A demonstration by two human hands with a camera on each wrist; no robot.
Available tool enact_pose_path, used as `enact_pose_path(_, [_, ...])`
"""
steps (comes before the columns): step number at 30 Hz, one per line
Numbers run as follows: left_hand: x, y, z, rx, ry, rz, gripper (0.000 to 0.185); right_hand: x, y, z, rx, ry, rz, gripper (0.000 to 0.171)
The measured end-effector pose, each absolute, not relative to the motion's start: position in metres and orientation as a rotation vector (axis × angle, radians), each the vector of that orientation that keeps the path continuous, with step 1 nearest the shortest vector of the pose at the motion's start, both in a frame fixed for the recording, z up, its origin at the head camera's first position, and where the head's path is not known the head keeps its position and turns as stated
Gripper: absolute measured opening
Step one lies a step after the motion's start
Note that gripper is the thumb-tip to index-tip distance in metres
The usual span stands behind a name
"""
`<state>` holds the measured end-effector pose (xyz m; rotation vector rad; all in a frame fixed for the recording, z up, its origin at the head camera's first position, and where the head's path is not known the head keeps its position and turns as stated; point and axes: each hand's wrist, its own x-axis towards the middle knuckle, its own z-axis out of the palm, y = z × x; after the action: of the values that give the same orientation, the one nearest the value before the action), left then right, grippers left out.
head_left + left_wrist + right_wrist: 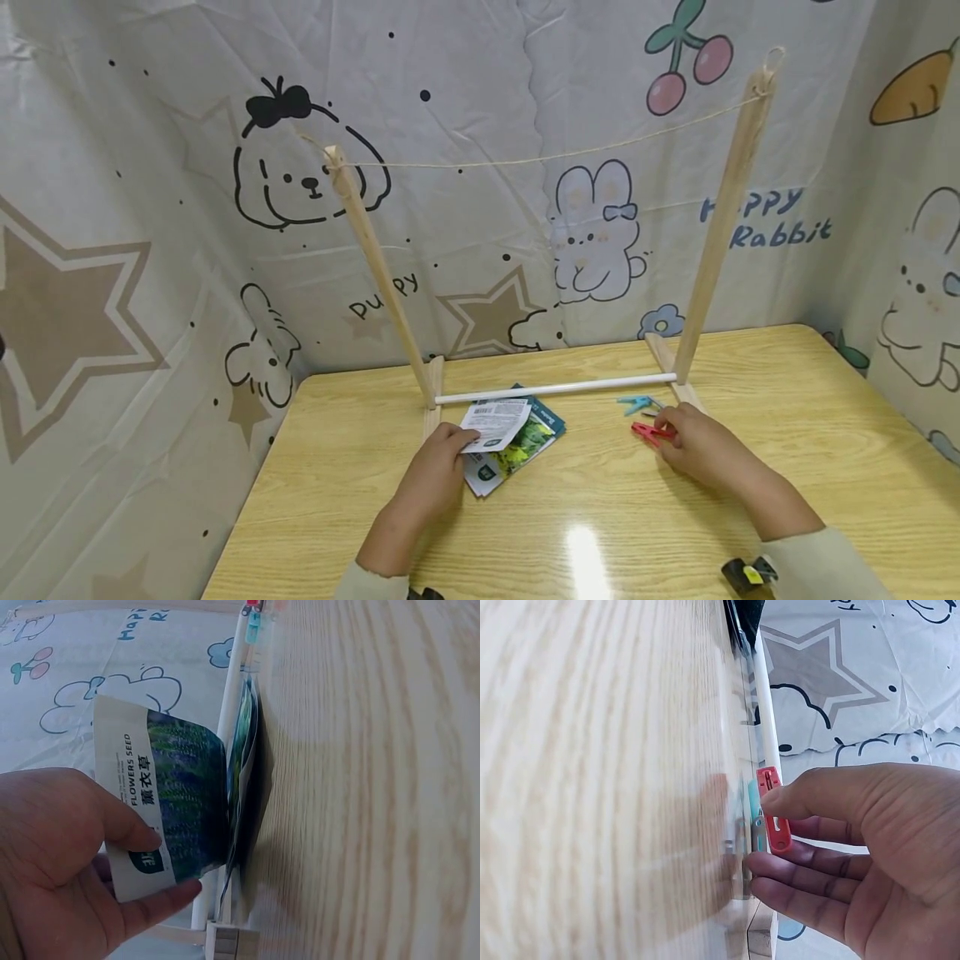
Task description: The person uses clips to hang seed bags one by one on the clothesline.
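On the pale wooden table, the left hand pinches one white seed packet above a small stack of packets, their number unclear. Right hand pinches one red plastic clothespin; one blue clothespin lies just beyond.

Head view high above table, wrist views close, sharing tabletop
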<state>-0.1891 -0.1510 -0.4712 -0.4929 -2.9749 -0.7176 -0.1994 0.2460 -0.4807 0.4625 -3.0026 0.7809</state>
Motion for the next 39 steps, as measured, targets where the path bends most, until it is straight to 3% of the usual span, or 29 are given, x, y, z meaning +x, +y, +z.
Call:
enact_pose_path(10, [-0.193, -0.152, -0.472, -0.364, -2.828, -0.802, 0.034, -0.201, 0.244, -0.478, 0.427, -2.926, 0.861, 0.036])
enact_pose_path(16, [-0.195, -0.150, -0.469, -0.300, -2.711, -0.892, 0.022, -0.203, 0.247, -0.476, 0.393, -2.863, 0.890, 0.027])
enact_pose_path(24, [-0.195, -0.149, -0.467, -0.259, -2.544, -0.942, 0.014, -0.204, 0.248, -0.472, 0.384, -2.849, 0.896, 0.028])
enact_pose_path(39, [-0.196, -0.152, -0.462, -0.178, -2.301, -1.069, 0.014, -0.202, 0.245, -0.470, 0.482, -2.682, 0.879, 0.027])
